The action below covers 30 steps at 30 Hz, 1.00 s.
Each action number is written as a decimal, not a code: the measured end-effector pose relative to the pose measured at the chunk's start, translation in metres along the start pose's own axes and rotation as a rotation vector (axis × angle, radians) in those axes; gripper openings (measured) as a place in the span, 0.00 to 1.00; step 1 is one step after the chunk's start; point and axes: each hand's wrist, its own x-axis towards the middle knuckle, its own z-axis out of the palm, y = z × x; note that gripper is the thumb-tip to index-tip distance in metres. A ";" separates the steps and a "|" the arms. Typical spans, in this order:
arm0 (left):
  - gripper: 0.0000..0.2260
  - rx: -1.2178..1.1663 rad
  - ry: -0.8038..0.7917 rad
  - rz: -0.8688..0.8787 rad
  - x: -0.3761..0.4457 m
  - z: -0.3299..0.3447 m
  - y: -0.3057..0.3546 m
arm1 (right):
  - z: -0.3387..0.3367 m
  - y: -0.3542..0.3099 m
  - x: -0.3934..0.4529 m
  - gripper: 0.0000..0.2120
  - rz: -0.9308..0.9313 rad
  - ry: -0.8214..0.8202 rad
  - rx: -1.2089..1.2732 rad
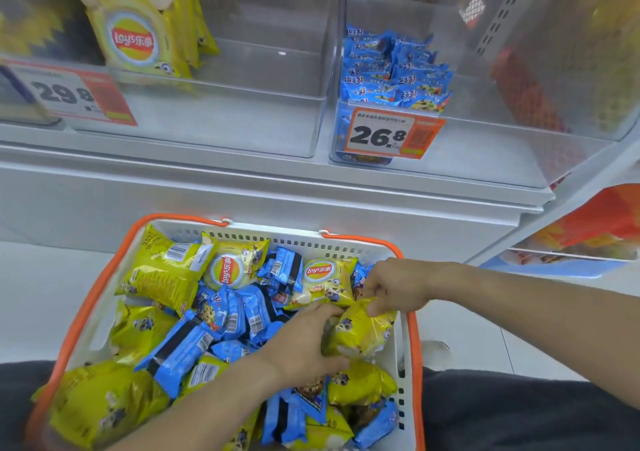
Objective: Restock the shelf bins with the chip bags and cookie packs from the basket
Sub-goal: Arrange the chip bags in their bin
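Basket [349, 242] below shelf: both hands (fingers curled) grip yellow chip bag [360, 332].

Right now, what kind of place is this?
Most likely a shop aisle during restocking. Clear shelf bins carry price tags, stacked chip bags and cookie packs stand in them, and a shopping basket of the same snacks sits below.

Shelf [242, 187] w/ two clear bins [221, 131] on it.
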 end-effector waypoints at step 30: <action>0.16 -0.099 0.395 0.229 -0.083 -0.236 0.077 | -0.086 -0.122 -0.067 0.32 -0.537 0.552 0.716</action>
